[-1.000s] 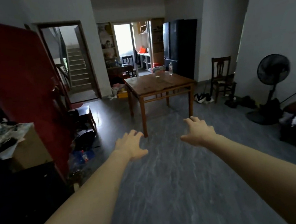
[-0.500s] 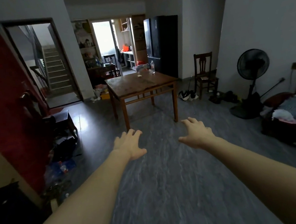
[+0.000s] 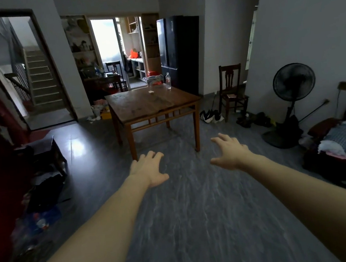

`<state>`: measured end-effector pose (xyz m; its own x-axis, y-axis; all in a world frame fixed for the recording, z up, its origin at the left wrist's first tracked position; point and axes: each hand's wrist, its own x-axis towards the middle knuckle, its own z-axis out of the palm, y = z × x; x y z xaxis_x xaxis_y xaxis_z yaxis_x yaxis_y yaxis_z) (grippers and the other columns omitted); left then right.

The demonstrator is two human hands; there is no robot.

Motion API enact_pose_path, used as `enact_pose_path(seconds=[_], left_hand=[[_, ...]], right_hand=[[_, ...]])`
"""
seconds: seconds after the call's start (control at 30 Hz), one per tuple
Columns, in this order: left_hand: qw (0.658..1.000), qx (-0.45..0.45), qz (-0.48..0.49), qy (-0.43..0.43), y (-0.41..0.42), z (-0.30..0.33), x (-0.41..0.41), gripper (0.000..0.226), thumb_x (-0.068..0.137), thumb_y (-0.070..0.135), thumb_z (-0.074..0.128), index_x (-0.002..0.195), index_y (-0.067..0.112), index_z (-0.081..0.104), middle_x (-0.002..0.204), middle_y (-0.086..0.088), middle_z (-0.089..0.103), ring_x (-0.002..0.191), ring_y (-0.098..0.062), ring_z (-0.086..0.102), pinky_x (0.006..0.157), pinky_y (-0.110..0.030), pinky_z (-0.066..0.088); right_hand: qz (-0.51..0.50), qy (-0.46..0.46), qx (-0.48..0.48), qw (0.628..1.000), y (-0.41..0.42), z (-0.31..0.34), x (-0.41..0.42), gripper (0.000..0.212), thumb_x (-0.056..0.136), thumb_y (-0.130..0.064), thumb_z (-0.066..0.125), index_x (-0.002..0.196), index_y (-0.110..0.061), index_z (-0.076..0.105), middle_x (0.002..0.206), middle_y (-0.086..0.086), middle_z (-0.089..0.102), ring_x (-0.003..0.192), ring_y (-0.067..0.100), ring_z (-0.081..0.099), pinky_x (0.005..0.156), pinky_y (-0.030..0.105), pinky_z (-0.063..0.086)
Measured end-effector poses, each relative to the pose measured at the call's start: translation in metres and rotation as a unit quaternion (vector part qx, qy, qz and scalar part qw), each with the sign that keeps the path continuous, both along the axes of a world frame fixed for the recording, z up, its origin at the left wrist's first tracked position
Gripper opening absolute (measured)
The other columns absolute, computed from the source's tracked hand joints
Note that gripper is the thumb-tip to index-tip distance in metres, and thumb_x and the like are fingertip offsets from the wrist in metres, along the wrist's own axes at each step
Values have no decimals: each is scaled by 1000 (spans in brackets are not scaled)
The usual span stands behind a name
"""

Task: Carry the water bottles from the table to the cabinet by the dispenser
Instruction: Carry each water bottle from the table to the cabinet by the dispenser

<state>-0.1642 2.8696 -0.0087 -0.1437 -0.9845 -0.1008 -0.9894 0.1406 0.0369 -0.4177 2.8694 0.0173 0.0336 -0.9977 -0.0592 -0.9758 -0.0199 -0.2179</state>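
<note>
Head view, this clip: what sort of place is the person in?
Most likely a lived-in home, an open living and dining room. A wooden table with a water bottle stands mid-floor, a black fridge behind it, a standing fan at the right wall.

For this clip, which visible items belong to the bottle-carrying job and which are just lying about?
Job:
clear plastic water bottle, standing at the far edge of the square brown wooden table
left hand and right hand, both empty, fingers spread

Lying about:
black pedestal fan
dark wooden chair
tall black refrigerator
</note>
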Motion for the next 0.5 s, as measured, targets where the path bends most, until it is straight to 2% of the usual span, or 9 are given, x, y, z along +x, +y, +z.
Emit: enact_pose_path(seconds=[0.1,0.17,0.5], left_hand=[[1000,-6,-14,-5,-58,11,-4,72,92,55,57,153,26,32,156,-3,32,138,-29,39,108,-46,37],[1000,-3,-23,-17,-90,17,-9,69,93,56,55,152,26,37,155,-3,34,137,-28,40,108,-46,38],[998,39,-32,-24,-251,12,-43,66,93,55,55,150,29,37,147,-4,45,133,-28,48,103,-44,43]], right_hand=[[-28,-40,0,999,-51,8,-7,81,84,-52,62,152,-32,22,163,-2,11,146,28,19,113,54,30],[-26,-27,5,999,-78,10,-11,81,85,-51,61,153,-32,21,163,-3,10,146,28,19,112,53,30],[-36,-27,17,999,-227,-4,-38,82,85,-53,61,153,-32,20,163,-3,9,146,29,18,112,53,28]])
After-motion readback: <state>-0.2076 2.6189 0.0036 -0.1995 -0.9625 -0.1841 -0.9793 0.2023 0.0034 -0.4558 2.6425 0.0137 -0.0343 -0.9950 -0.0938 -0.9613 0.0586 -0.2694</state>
